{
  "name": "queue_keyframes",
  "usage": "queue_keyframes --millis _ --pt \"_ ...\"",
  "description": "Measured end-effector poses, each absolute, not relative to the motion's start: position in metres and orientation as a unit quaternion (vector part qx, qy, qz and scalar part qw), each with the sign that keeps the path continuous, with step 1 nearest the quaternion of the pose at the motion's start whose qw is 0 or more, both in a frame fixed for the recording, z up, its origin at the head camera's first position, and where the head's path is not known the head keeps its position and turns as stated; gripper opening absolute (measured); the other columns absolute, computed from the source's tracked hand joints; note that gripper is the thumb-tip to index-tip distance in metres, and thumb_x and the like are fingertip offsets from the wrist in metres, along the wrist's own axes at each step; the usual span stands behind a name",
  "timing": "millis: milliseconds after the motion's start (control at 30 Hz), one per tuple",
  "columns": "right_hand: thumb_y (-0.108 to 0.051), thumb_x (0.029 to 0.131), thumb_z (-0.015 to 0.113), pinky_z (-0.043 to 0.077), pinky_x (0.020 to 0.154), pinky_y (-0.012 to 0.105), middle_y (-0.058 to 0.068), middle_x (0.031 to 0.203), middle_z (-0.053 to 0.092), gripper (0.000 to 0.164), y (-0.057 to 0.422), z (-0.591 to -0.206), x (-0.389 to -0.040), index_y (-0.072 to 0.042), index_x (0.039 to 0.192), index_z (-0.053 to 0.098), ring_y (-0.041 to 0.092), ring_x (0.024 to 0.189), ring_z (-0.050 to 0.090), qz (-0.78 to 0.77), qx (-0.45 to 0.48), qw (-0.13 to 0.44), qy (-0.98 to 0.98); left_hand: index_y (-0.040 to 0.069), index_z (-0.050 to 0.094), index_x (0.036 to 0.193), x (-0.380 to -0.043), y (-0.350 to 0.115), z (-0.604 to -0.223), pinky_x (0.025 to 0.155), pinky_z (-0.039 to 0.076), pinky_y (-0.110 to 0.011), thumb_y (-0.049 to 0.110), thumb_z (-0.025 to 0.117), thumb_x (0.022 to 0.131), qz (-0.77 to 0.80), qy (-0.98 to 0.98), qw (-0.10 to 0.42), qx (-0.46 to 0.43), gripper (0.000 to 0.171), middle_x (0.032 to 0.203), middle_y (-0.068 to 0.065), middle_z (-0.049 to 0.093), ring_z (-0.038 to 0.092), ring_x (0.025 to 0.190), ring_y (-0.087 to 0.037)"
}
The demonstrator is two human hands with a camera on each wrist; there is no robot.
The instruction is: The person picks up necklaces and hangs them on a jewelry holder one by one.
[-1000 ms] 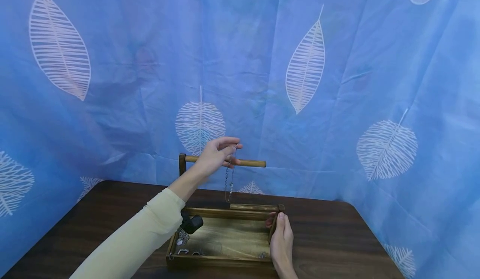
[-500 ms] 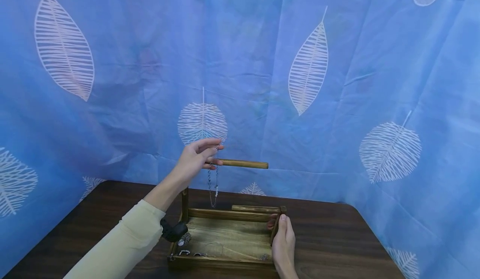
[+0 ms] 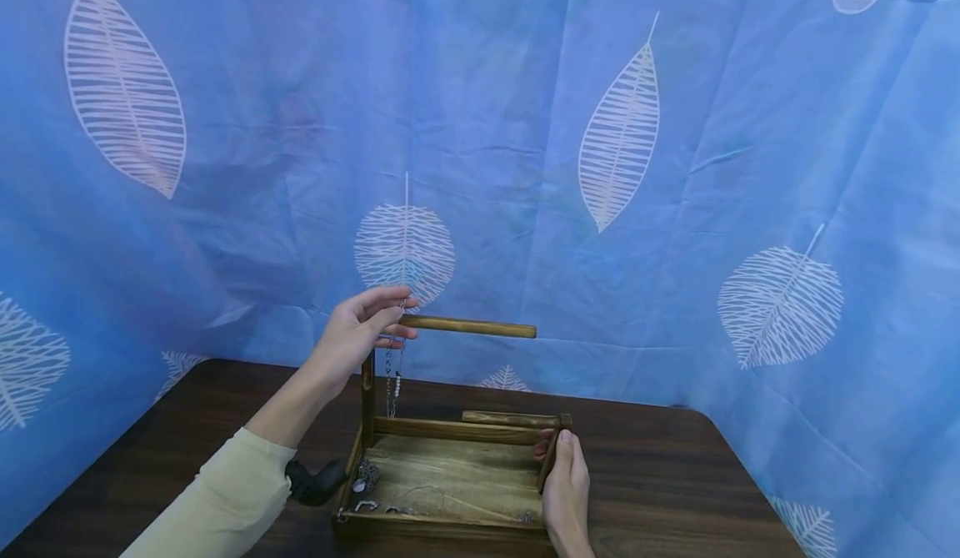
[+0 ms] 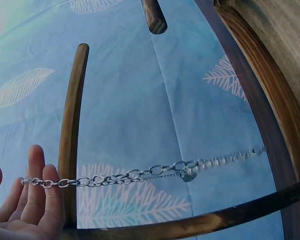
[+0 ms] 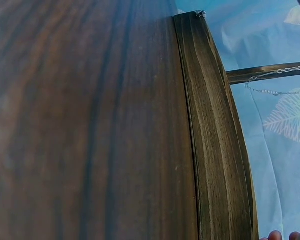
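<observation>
My left hand is at the left part of the upper bar of a wooden jewelry stand. Its fingers hold a silver chain necklace, which hangs down in two strands with a section of pale beads. In the left wrist view the necklace runs from the fingers past the bar, with a small flat pendant. Whether the loop goes round the bar is unclear. My right hand grips the right upright of the stand, its fingers partly hidden behind the wood.
The stand's tray holds a heap of chain, a thin loop and several small pieces along the front. A shorter bar projects left from the right upright. Beneath lies a dark table; a blue leaf-patterned cloth hangs behind.
My left hand has moved left along the upper bar, carrying the necklace towards the left upright. My right hand stays on the right upright.
</observation>
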State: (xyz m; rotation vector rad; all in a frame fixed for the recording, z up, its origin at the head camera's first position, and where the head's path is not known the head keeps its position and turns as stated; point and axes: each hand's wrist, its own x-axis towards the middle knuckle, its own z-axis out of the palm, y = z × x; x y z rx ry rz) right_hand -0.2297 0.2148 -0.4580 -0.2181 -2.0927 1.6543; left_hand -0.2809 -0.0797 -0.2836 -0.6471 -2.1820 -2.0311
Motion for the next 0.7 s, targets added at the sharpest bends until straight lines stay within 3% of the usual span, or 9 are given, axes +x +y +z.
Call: queue_keyframes --millis 333,700 --pt "-0.04 0.112 0.021 0.049 0.077 0.035 0.014 0.1 0.062 0.055 0.215 -0.458 -0.23 -0.001 0.122 0.058 0.028 0.092 0.06 0.606 -0.068 0.245 -0.754 0.006 0.048 0.147 -0.275 -0.092 -0.293 0.095 0.052 -0.048 0.015 0.05 0.108 -0.649 -0.728 0.047 -0.214 0.04 0.14 -0.015 0.056 0.066 0.113 -0.03" --pt "-0.041 0.112 0.023 0.048 0.079 0.034 0.016 0.099 0.063 0.055 0.213 -0.458 -0.229 0.0 0.12 0.059 0.03 0.093 0.06 0.608 -0.071 0.248 -0.751 0.007 0.054 0.143 -0.268 -0.097 -0.314 0.103 0.046 -0.05 0.019 0.053 0.107 -0.644 -0.743 0.038 -0.178 0.037 0.138 -0.014 0.056 0.064 0.117 -0.026"
